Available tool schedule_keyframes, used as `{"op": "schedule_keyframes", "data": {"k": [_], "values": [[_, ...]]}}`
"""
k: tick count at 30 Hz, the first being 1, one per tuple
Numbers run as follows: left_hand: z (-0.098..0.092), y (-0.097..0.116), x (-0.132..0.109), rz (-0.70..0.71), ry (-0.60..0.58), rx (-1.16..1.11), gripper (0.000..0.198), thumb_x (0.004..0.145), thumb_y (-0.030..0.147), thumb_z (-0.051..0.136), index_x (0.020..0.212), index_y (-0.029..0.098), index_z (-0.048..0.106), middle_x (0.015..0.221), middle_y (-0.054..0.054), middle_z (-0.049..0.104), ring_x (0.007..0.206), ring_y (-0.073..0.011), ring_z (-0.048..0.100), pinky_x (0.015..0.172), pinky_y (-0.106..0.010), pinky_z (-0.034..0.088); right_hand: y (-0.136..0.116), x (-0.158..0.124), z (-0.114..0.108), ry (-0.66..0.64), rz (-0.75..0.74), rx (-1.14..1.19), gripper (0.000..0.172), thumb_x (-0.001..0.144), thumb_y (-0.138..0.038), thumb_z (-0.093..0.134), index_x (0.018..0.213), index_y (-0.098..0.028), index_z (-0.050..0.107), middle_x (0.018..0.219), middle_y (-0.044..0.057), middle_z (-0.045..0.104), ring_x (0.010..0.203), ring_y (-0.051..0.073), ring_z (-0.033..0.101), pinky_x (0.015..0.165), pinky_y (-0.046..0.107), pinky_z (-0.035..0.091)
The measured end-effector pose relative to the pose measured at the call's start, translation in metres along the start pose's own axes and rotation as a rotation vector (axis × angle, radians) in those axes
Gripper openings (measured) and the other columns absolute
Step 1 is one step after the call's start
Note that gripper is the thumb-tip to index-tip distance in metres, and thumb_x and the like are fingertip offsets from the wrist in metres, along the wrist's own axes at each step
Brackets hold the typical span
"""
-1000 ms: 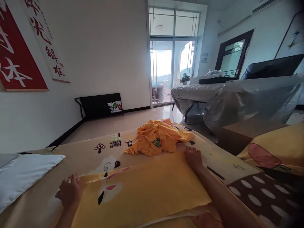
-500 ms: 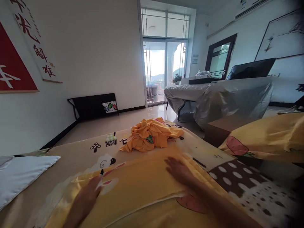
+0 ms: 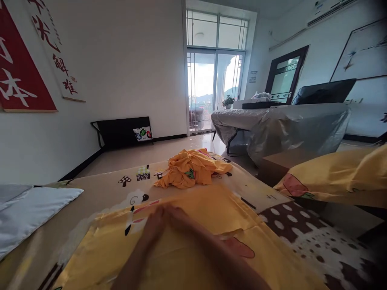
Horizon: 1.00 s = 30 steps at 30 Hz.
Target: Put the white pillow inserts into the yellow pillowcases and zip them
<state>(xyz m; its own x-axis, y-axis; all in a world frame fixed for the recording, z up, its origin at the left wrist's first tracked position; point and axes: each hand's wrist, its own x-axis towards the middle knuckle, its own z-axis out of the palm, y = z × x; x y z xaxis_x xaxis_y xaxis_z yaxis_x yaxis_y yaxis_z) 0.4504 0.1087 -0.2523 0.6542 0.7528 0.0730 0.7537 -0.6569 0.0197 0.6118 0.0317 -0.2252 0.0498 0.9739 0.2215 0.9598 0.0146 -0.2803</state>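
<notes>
A yellow printed cloth [image 3: 205, 201] with a pink fruit print and a white patch lies spread over the bed. My left hand [image 3: 155, 221] rests on it near the white patch, fingers stretched forward. Right beside it, my right hand [image 3: 177, 216] lies on the same cloth, its fingers pointing in toward the left hand. Both hands look flat and hold nothing; the fingertips are somewhat blurred. Just beyond the cloth sits a crumpled orange-yellow cloth [image 3: 193, 167] with a green leaf print.
The bed has a beige patterned cover [image 3: 105, 193]. At the left is a white satin pillow [image 3: 39, 211]; at the right, a yellow pillow [image 3: 329, 169] by a cardboard box [image 3: 278, 161]. Behind stand a plastic-covered table [image 3: 281, 125] and a black folded frame [image 3: 121, 133] against the wall.
My right hand has moved left across the yellow cloth, and my left hand has moved right, so they now lie side by side. The view has turned slightly left.
</notes>
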Motion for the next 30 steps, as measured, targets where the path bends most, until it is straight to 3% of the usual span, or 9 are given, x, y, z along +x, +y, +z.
{"op": "schedule_keyframes", "data": {"k": [3, 9, 12, 14, 17, 21, 23, 27, 30], "values": [[0.013, -0.022, -0.002, -0.026, -0.010, 0.008, 0.054, 0.088, 0.025, 0.022, 0.137, 0.012, 0.040, 0.145, -0.011, 0.034, 0.135, -0.0232, 0.031, 0.106, -0.044, 0.032, 0.014, 0.002, 0.015, -0.076, -0.099, 0.048, 0.050, 0.088, -0.038, 0.033, 0.136, -0.030, 0.044, 0.143, 0.000, 0.041, 0.131, 0.020, 0.037, 0.106, 0.035, 0.029], [0.016, -0.173, -0.057, -0.196, -0.046, 0.115, 0.055, 0.083, 0.032, 0.031, 0.131, 0.014, 0.049, 0.142, -0.010, 0.039, 0.135, -0.0222, 0.032, 0.109, -0.041, 0.028, 0.162, -0.026, -0.023, -0.141, 0.225, -0.084, 0.062, 0.090, -0.049, 0.023, 0.143, -0.017, 0.031, 0.150, 0.009, 0.026, 0.139, 0.022, 0.022, 0.109, 0.046, 0.020], [0.013, -0.217, -0.087, -0.333, -0.015, 0.146, 0.053, 0.080, 0.032, 0.034, 0.126, 0.017, 0.054, 0.141, -0.009, 0.042, 0.133, -0.0227, 0.035, 0.108, -0.043, 0.030, 0.211, -0.047, -0.044, -0.116, 0.373, -0.170, 0.059, 0.091, -0.045, 0.024, 0.143, -0.019, 0.032, 0.151, 0.010, 0.024, 0.139, 0.023, 0.019, 0.110, 0.051, 0.014], [0.008, -0.220, -0.098, -0.426, 0.054, 0.164, 0.052, 0.081, 0.030, 0.034, 0.129, 0.019, 0.052, 0.141, -0.010, 0.041, 0.132, -0.0261, 0.036, 0.106, -0.051, 0.029, 0.218, -0.054, -0.053, -0.075, 0.435, -0.227, 0.056, 0.091, -0.038, 0.025, 0.142, -0.018, 0.034, 0.150, 0.011, 0.026, 0.139, 0.027, 0.021, 0.109, 0.056, 0.010], [0.002, -0.186, -0.099, -0.414, 0.140, 0.182, 0.052, 0.082, 0.027, 0.034, 0.133, 0.022, 0.048, 0.144, -0.008, 0.037, 0.137, -0.0277, 0.026, 0.108, -0.056, 0.021, 0.190, -0.053, -0.052, 0.007, 0.438, -0.291, 0.055, 0.090, -0.028, 0.025, 0.142, -0.013, 0.033, 0.150, 0.016, 0.024, 0.140, 0.028, 0.017, 0.110, 0.056, 0.005], [0.008, -0.119, -0.093, -0.086, 0.059, 0.059, 0.050, 0.089, 0.031, 0.028, 0.137, 0.028, 0.041, 0.148, 0.001, 0.028, 0.138, -0.0197, 0.023, 0.112, -0.041, 0.025, 0.126, -0.063, -0.030, -0.063, 0.090, -0.202, 0.054, 0.093, -0.034, 0.022, 0.144, -0.020, 0.031, 0.151, 0.007, 0.023, 0.141, 0.019, 0.015, 0.113, 0.043, 0.013], [0.014, -0.107, -0.102, 0.009, 0.014, -0.013, 0.051, 0.091, 0.038, 0.025, 0.140, 0.029, 0.034, 0.149, 0.003, 0.025, 0.138, -0.0182, 0.025, 0.111, -0.039, 0.027, 0.113, -0.080, -0.022, -0.138, -0.054, -0.104, 0.054, 0.093, -0.044, 0.021, 0.144, -0.027, 0.029, 0.151, 0.003, 0.024, 0.140, 0.018, 0.017, 0.112, 0.043, 0.016], [0.013, -0.150, -0.140, -0.145, -0.013, 0.006, 0.057, 0.089, 0.039, 0.022, 0.139, 0.016, 0.038, 0.146, -0.003, 0.030, 0.136, -0.0200, 0.029, 0.113, -0.041, 0.025, 0.151, -0.117, -0.032, -0.148, 0.156, -0.080, 0.060, 0.092, -0.053, 0.020, 0.145, -0.025, 0.028, 0.151, 0.004, 0.025, 0.139, 0.020, 0.020, 0.111, 0.044, 0.019], [0.005, -0.187, -0.164, -0.227, -0.016, 0.060, 0.055, 0.083, 0.030, 0.027, 0.129, 0.012, 0.052, 0.140, -0.004, 0.042, 0.132, -0.0215, 0.037, 0.113, -0.039, 0.027, 0.190, -0.135, -0.050, -0.114, 0.256, -0.177, 0.057, 0.092, -0.045, 0.024, 0.141, -0.020, 0.037, 0.147, 0.006, 0.033, 0.138, 0.023, 0.024, 0.111, 0.046, 0.019]]}}
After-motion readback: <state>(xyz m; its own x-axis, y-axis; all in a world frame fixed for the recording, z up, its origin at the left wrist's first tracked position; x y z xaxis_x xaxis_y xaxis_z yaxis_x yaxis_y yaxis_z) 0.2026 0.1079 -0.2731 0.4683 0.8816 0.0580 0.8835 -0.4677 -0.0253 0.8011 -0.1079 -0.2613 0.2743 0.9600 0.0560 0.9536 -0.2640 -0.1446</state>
